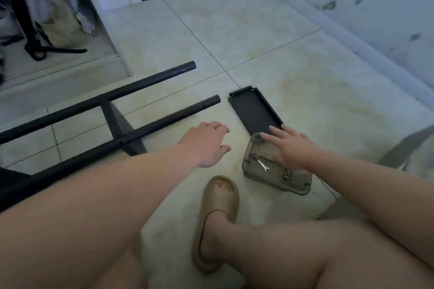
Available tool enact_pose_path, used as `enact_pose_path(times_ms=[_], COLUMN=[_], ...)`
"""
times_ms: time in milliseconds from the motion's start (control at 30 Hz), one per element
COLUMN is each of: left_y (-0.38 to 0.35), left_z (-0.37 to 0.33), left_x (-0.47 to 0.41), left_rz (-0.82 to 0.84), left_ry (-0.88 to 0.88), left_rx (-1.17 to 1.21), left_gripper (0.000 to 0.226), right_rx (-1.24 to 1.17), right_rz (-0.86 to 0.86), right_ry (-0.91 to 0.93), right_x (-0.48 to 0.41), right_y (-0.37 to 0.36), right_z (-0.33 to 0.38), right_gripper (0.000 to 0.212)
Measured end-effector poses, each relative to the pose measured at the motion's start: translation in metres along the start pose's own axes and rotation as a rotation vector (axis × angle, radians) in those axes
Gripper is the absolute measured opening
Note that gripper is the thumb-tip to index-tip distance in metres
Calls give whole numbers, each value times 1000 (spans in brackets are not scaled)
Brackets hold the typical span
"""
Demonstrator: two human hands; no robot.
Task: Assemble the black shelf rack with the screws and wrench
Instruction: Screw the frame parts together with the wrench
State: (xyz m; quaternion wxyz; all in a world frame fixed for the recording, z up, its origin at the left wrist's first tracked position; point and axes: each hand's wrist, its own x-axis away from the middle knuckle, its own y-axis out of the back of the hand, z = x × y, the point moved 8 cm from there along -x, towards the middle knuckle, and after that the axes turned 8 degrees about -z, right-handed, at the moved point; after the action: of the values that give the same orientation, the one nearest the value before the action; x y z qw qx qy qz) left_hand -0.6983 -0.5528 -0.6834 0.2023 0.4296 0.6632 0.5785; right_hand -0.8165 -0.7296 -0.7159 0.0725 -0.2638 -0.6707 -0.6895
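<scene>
Early going, I judge: the rack (141, 84) lies at nine o'clock, one crosspiece joined, and a loose shelf (254, 111) at two. The wrench (263, 165) and screws (252, 156) rest in the tray (298, 191) at four. The left hand (206, 145) and right hand (293, 148) are spread, holding nothing.

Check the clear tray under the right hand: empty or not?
Not empty. The tray holds a small wrench and a few screws; the right hand hides part of it.
</scene>
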Motion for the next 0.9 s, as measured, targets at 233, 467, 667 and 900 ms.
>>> enact_pose_path(times_ms=[233,467,667,900], left_y=[-93,-178,-207,-210], left_z=[-27,-17,-17,-13], left_x=[-51,-79,-86,-85], left_rz=[263,362,316,328], left_ry=[24,262,333,336], left_rx=[207,535,695,789], left_gripper=[60,59,31,23], right_rx=[-152,-348,-343,-194], right_rz=[196,157,123,56], right_ry=[-159,-251,-234,-112], right_x=[-44,-88,-119,-141], right_y=[-86,-152,-179,-191], right_z=[-50,-65,-66,-51], right_gripper=[65,56,48,36])
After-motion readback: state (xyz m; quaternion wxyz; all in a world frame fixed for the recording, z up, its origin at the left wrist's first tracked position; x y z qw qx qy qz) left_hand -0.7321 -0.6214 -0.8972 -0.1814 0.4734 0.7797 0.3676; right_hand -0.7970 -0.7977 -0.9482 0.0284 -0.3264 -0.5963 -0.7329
